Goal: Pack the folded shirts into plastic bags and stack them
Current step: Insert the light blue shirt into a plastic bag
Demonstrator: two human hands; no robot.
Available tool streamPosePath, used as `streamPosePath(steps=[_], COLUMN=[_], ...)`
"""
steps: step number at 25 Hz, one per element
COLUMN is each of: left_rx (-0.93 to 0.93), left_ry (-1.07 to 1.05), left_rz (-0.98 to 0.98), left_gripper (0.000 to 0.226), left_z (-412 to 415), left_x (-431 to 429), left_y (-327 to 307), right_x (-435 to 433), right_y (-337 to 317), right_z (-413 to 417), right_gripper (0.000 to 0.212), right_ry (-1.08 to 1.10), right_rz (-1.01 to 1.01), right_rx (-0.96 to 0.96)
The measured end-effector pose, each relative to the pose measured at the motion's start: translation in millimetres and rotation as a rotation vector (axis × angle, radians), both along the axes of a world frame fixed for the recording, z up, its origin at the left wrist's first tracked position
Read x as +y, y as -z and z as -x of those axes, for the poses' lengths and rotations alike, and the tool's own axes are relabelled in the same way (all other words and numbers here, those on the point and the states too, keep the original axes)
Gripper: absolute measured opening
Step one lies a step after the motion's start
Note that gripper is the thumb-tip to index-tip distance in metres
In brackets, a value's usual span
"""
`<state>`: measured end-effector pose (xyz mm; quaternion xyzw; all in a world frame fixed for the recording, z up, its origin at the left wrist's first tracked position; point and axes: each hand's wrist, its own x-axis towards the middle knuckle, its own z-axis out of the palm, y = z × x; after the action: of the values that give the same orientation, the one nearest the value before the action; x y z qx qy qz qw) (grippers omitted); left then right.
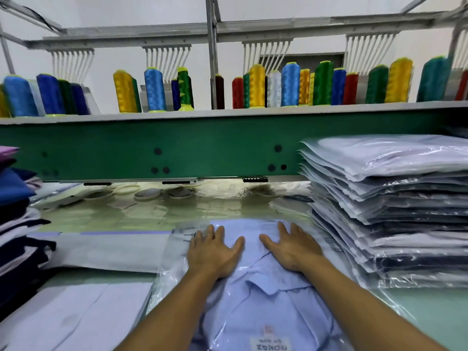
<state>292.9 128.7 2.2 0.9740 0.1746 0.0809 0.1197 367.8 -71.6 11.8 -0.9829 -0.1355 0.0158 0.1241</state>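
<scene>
A folded light blue shirt (263, 297) lies on the table in front of me inside a clear plastic bag (174, 282), collar toward me. My left hand (215, 252) presses flat on the shirt's far left part, fingers straight. My right hand (291, 247) presses flat on its far right part. A tall stack of bagged shirts (390, 211) stands at the right. Another folded pale shirt (76, 317) lies at the near left.
A pile of folded dark and blue garments (17, 224) rises at the left edge. A green machine beam (152, 148) spans the back, with thread spools (255, 87) on the shelf above. White sheets (109, 249) lie left of the bag.
</scene>
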Motion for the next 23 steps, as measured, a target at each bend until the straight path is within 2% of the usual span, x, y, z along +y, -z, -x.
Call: streamPosePath(steps=[3,6,8,12,17,23], left_rx=[-0.019,0.023,0.025,-0.021,0.03,-0.022], left_ry=[-0.039,-0.058,-0.021,0.084,0.091,0.098], left_rz=[-0.064,-0.181,-0.15,-0.021,-0.033,0.036], left_gripper=[0.081,0.075,0.072,0.071,0.061,0.064], left_z=[16,43,64,106,158,204], left_x=[4,-3,-10,-42,-78,-53], left_y=[-2,-10,-17,-25,-15,13], right_x=[-6,-7,-5,-1,9,-44], right_y=[-2,-13,-22,-28,-13,22], right_z=[16,43,66,111,179,213], right_gripper=[0.085,0.058,0.056,0.058,0.06,0.063], right_ry=[0.04,0.087,0.058,-0.033,-0.176,-0.187], right_rz=[-0.022,0.192,0.255,0.156,-0.007,0.096], right_rx=[-0.05,-0.301,-0.354,-0.28,-0.266,-0.149])
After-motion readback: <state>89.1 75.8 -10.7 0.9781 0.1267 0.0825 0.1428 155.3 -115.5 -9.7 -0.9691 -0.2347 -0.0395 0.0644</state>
